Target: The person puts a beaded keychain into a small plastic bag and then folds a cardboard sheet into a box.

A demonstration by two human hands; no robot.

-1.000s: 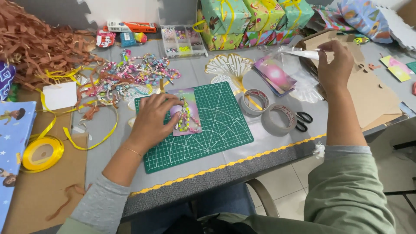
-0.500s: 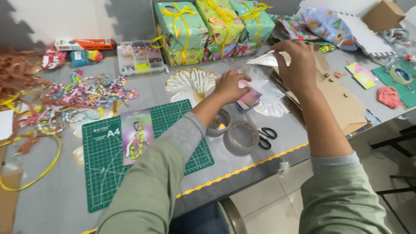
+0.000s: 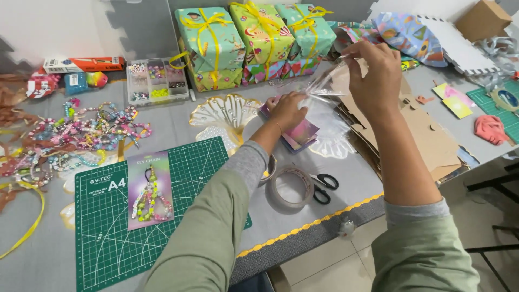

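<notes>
Pinching the top edge of a clear cellophane sleeve (image 3: 324, 89) between thumb and fingertips, the right hand (image 3: 373, 73) is holding it up above the far middle of the table (image 3: 32, 270); being see-through, the sleeve is hard to trace, and only its glare and creases are marking its outline. The left hand (image 3: 286, 111) is lying curled over a stack of pink and purple cards (image 3: 300, 135) just beneath the sleeve, its fingers hidden, so I cannot tell whether it is gripping a card or the sleeve's lower end. Compared with half a second ago, both hands are sitting at much the same spot, with the right one raised a little higher. At near left, a beaded keychain on its purple backing card (image 3: 148, 189) is lying flat on the green cutting mat (image 3: 102, 238), whose near edge is cut off. A tape roll (image 3: 291, 187) and black scissors (image 3: 323, 187) are sitting near the left forearm, and wrapped gift boxes (image 3: 254, 43) are standing along the far side.
</notes>
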